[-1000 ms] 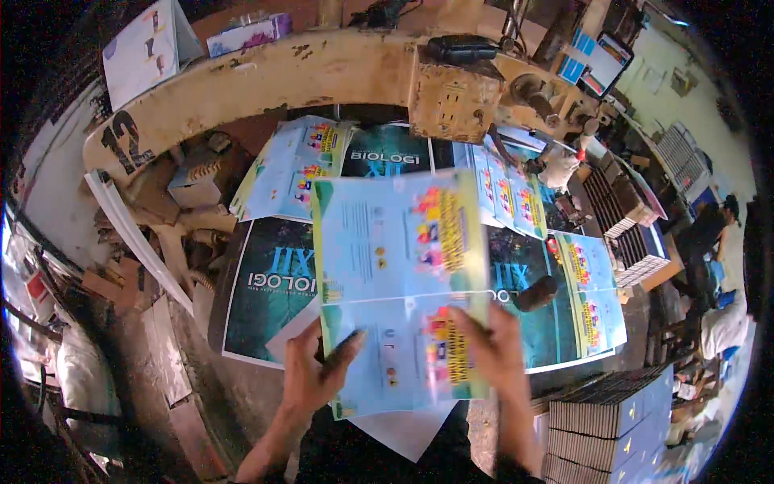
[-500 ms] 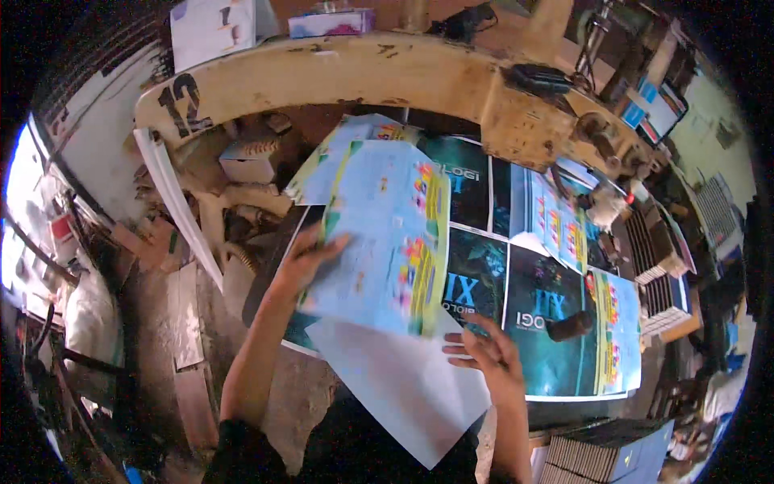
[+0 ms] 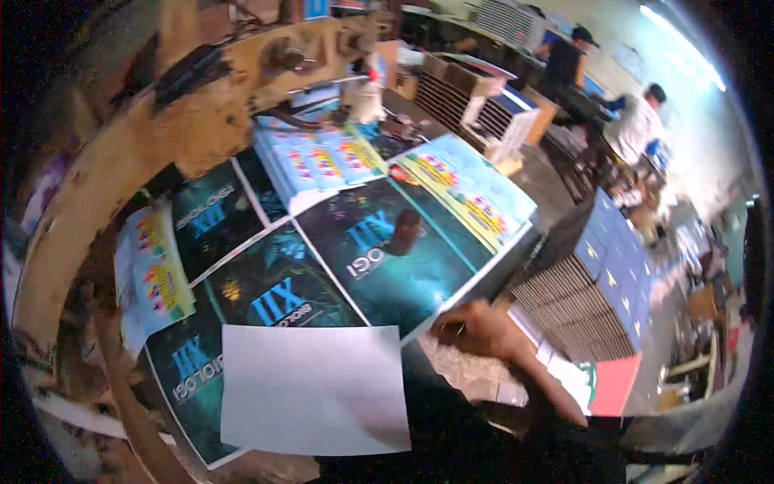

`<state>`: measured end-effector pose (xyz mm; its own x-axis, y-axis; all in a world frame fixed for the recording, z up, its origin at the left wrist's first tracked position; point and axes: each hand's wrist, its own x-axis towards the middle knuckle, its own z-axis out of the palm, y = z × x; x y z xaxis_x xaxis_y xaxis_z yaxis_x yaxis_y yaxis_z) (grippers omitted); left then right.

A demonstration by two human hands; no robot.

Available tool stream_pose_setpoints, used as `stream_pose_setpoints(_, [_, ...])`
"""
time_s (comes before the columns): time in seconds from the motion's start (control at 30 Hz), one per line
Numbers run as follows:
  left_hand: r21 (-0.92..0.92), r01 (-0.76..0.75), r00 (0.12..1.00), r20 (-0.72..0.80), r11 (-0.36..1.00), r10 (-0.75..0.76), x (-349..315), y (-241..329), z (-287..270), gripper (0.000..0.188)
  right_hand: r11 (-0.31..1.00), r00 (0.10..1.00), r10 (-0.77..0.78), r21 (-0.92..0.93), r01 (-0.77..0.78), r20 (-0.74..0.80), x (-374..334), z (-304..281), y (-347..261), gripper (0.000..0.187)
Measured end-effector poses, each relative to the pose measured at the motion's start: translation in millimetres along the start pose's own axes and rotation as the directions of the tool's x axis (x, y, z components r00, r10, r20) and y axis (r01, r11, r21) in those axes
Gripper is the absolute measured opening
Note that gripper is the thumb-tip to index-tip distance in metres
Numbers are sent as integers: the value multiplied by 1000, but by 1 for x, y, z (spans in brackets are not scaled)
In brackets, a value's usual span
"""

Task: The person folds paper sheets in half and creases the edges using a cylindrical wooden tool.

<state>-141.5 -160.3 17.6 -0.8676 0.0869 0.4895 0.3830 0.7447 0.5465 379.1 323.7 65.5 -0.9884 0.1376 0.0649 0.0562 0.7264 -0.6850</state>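
Observation:
My right hand (image 3: 477, 329) is above the near right edge of the table, beside the dark teal printed cover sheets (image 3: 379, 282). Its fingers are curled and blurred, so whether they hold anything is unclear. A blank white sheet (image 3: 314, 387) overlaps the near edge of the covers, close to my body. A dim brown shape along the lower left may be my left forearm (image 3: 133, 403); its hand cannot be made out. Near its upper end lie light blue and yellow printed sheets (image 3: 153, 278). A small dark cylinder (image 3: 405, 230) rests on the covers.
A cream-painted machine beam (image 3: 89, 177) arches over the left and far side. Blue printed sheets (image 3: 314, 157) are piled beneath it, others (image 3: 468, 189) at the right corner. Stacked blue books (image 3: 597, 282) stand to my right, with more book stacks (image 3: 476, 101) behind. Two people (image 3: 637, 125) work farther back.
The view has swung right. The blue printed sheet between my hands no longer shows there. My right hand's spread fingers have curled, and the white sheet lies in full view.

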Motion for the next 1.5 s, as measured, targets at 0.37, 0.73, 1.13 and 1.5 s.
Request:
stream_pose_setpoints(0.37, [-283, -529, 409, 741, 800, 532, -206, 252, -37, 60, 875, 880, 91, -384, -294, -466, -22, -100, 118, 35])
stream_pose_setpoints(0.73, [-3, -588, 593, 678, 809, 434, -212, 241, 13, 66, 731, 939, 279, -590, -343, -200, 21, -119, 101, 86])
stream_pose_setpoints(1.13, [-28, -547, 641, 629, 837, 440, -210, 243, 11, 63, 614, 898, 385, -668, -420, -211, 42, -86, 94, 81])
stream_pose_setpoints(1.5, [-70, -530, 664, 586, 845, 464, -209, 239, 15, 61, 790, 996, 86, -609, -66, 3, 33, -138, 121, 63])
